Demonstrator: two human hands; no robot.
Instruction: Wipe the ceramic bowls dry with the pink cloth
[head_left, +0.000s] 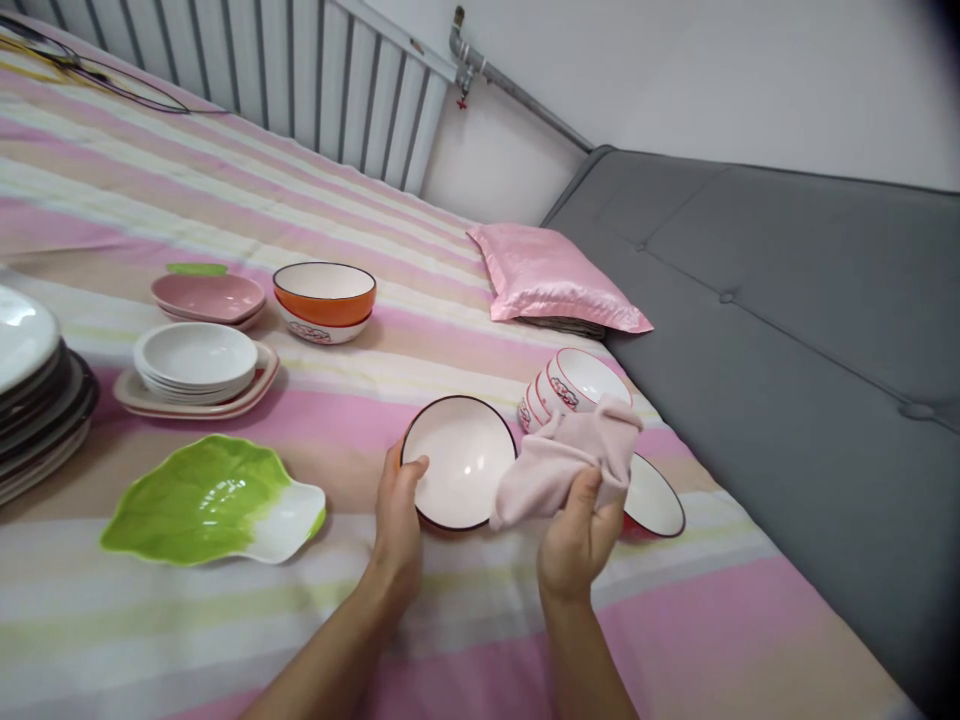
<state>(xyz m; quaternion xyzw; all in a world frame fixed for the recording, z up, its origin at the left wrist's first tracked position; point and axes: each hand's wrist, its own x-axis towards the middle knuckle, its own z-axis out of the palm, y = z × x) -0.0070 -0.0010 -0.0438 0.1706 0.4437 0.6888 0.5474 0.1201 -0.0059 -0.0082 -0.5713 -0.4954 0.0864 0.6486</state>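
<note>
A striped bedsheet [465,625] spreads before me, with the grey buttoned headboard [772,300] to the right and a pink satin pillow [555,275] against it. The green leaf-shaped dish [202,500] lies left of the dark-rimmed bowl [465,460], which sits in the person's left hand [397,520], thumb over the rim, other fingers mostly hidden behind. The right hand [581,550] pinches a pale pink cloth [555,465] between thumb and fingers, by the bowl's right edge.

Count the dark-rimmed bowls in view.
3: the held bowl in the left hand, an orange bowl atop a patterned white bowl, and a red bowl partly behind the right hand. Others may be nested unseen.
</note>
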